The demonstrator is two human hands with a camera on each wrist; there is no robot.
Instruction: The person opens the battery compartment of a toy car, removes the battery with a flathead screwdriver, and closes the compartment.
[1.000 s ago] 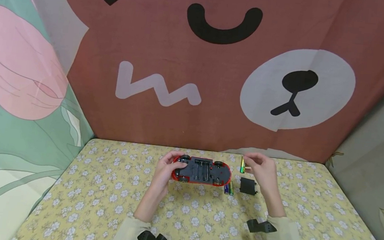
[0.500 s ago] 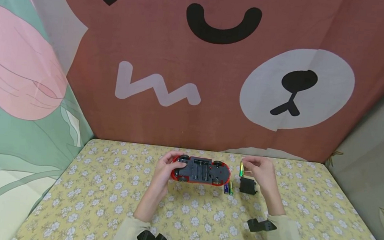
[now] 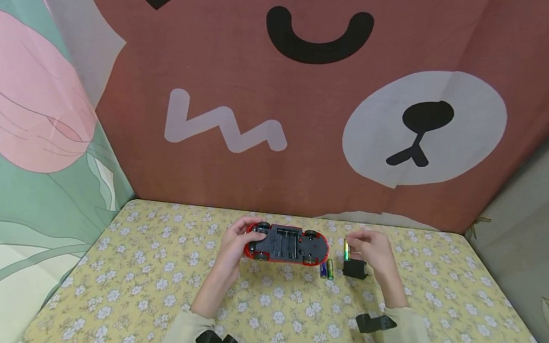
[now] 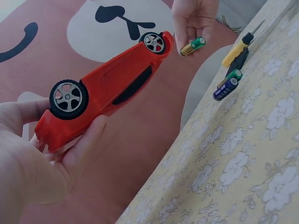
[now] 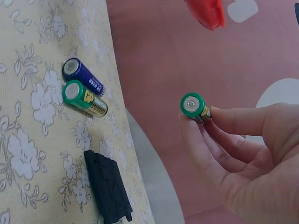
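Note:
My left hand [image 3: 233, 245] grips one end of a red toy car [image 3: 316, 247], which is turned underside up with an uncovered battery compartment [image 3: 288, 242] facing the head camera. In the left wrist view, the thumb lies along the car's red side. To the right of the car, my right hand [image 3: 376, 252] pinches a green and gold battery [image 5: 194, 107] between thumb and fingertips, above the table. On the cloth below lie a blue battery [image 5: 85, 77] and another green battery [image 5: 86, 99], side by side. A black cover [image 3: 354, 269] lies just right of them.
A screwdriver [image 4: 237, 50] with a yellow handle lies by the black cover. Floral yellow cloth [image 3: 281, 314] covers the table. Behind its far edge hangs a brown curtain [image 3: 225, 178] with a bear face; more printed fabric hangs at both sides.
My right hand has come down a little with the battery, nearer to the black cover. The left hand and the toy car have stayed almost still.

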